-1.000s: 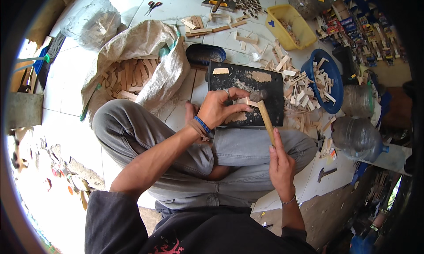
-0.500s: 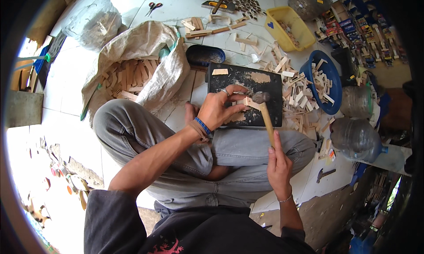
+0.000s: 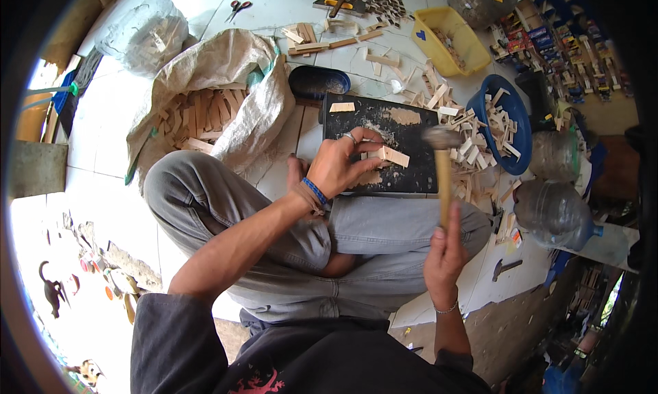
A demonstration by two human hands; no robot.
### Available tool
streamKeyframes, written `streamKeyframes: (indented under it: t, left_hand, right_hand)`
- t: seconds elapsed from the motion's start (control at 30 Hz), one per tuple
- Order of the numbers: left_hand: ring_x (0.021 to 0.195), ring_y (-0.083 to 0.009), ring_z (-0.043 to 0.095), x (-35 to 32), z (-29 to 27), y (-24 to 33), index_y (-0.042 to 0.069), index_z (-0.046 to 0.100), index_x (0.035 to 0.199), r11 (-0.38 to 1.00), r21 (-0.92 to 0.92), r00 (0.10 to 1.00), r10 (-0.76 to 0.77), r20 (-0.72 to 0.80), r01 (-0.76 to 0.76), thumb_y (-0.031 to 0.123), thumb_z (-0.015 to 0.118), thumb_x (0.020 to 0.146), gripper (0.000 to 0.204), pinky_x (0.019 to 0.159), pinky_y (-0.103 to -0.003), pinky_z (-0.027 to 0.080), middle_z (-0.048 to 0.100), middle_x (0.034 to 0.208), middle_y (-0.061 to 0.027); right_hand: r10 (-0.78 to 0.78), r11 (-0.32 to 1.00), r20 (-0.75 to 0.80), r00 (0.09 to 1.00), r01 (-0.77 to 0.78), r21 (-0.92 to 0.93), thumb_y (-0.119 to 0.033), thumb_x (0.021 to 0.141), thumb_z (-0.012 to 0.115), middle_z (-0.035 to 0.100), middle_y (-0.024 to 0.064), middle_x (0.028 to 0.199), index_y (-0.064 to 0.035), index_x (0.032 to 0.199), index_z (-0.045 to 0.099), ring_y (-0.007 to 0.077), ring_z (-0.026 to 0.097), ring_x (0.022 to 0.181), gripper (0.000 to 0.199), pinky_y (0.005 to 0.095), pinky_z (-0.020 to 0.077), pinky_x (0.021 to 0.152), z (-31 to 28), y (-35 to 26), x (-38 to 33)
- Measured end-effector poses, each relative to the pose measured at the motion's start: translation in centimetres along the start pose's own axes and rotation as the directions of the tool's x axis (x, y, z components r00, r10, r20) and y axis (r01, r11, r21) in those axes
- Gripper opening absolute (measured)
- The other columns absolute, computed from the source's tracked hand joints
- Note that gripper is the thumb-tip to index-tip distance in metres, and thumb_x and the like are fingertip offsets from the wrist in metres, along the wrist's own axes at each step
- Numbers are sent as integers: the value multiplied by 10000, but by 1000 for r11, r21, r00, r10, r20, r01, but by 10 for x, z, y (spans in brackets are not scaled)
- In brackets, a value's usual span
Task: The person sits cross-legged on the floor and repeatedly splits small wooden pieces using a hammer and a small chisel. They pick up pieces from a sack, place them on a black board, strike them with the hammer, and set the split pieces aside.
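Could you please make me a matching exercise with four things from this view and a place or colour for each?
Things:
1. Blurred hammer
2. Scissors
3. Basin
4. Tub

Places or colours:
A. Yellow
B. On the floor, beyond the sack
C. In the right hand
D. Blue

Pairs: 1-C, 2-B, 3-D, 4-A

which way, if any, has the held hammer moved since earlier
Yes: the hammer moved right; its head now overlaps the right edge of the black board.

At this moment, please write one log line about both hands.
left hand: holds pale wooden piece over black rectangular board | right hand: holds wooden-handled metal hammer, head apart from piece
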State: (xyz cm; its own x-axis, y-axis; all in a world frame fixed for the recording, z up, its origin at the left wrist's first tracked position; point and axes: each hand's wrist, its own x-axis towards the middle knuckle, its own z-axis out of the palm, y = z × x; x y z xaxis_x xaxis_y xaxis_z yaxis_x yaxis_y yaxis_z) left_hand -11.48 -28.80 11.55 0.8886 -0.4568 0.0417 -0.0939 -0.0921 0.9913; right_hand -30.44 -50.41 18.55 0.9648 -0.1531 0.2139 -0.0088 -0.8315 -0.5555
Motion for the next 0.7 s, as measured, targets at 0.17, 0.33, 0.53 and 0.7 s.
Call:
streamKeyframes:
  t: [0.17, 0.33, 0.53, 0.7]
  left_hand:
    - [1116, -176, 739, 0, -1, 0, -4, 628, 1246, 1000, -22, 1000, -9, 4, 9, 94, 805, 924, 380, 895, -297, 587, 781, 1144, -127]
    - [1124, -167, 731, 1, 1, -2, -10, 628, 1232, 999, -49, 1000, 16, -12, -16, 77, 803, 922, 367, 909, -296, 587, 776, 1143, -121]
    - [1114, -185, 727, 3, 2, -4, -13, 550, 1305, 982, -185, 999, 42, -17, -44, 26, 773, 939, 430, 946, -298, 586, 761, 1157, -148]
    - [1046, -164, 729, 10, 1, 2, 22, 426, 1393, 810, -586, 994, -69, -79, 10, 19, 772, 946, 565, 908, -279, 592, 758, 1138, -186]
  right_hand:
    - [9, 995, -141, 990, 6, 102, -48, 1043, 571, 694, 256, 1307, -30, 1583, 428, 286, 753, 816, 559, 366, 573, 693, 6, 5, -7]
    - [-135, 990, 103, 985, 139, -33, -81, 1059, 547, 665, 257, 1366, -29, 1611, 367, 250, 740, 814, 583, 343, 565, 687, 5, 6, 5]
    - [181, 954, -176, 967, -130, 270, -129, 1093, 510, 634, 156, 1057, -42, 1607, 395, 158, 640, 773, 533, 313, 531, 675, -8, -6, 8]
    - [-73, 992, -179, 981, 53, -115, -129, 1065, 587, 687, 224, 1340, -39, 1562, 463, 335, 758, 947, 521, 399, 575, 768, 25, 22, 53]
